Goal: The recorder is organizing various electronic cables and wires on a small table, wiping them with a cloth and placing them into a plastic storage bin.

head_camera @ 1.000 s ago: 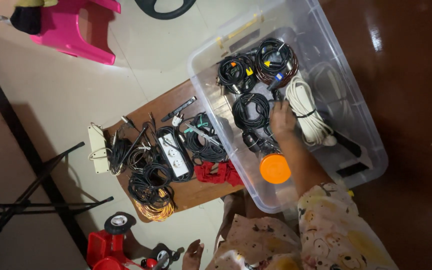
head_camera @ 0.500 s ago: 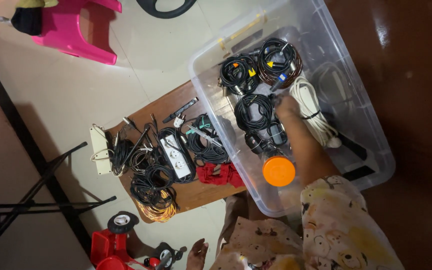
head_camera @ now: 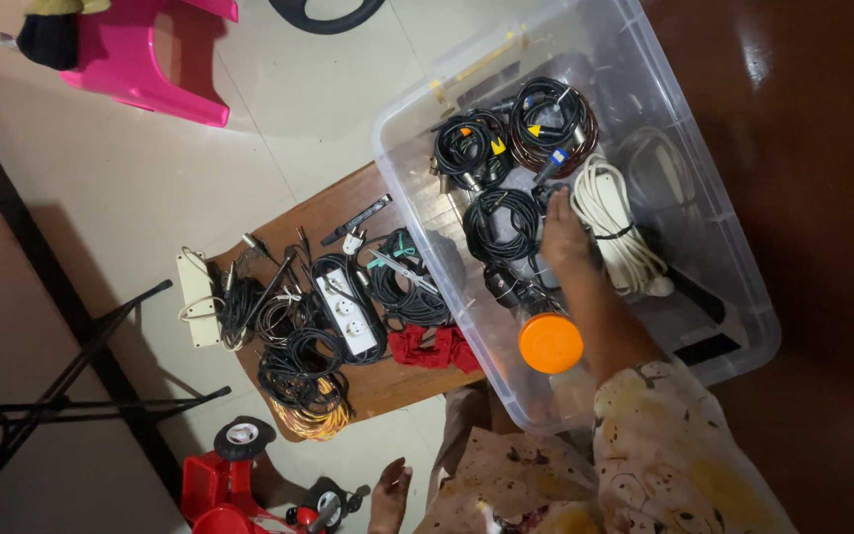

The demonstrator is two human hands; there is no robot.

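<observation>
Pink plastic stool (head_camera: pixel 155 64) upper left on pale tiled floor (head_camera: pixel 279 119). Black curved ring-shaped object (head_camera: pixel 325 16) at top edge. Wooden board (head_camera: pixel 348 381) on floor, carrying white power strip (head_camera: pixel 348 316), black cable coils (head_camera: pixel 294 361), orange-gold coil (head_camera: pixel 310 420) at near edge, red cloth (head_camera: pixel 434 346), black-and-white adapter (head_camera: pixel 197 295) at far-left corner. Black folding stand legs (head_camera: pixel 71 396) at left. Red toy vehicle (head_camera: pixel 224 485) with white-hubbed wheel at bottom. Dark brown polished surface (head_camera: pixel 822 198) at right.
</observation>
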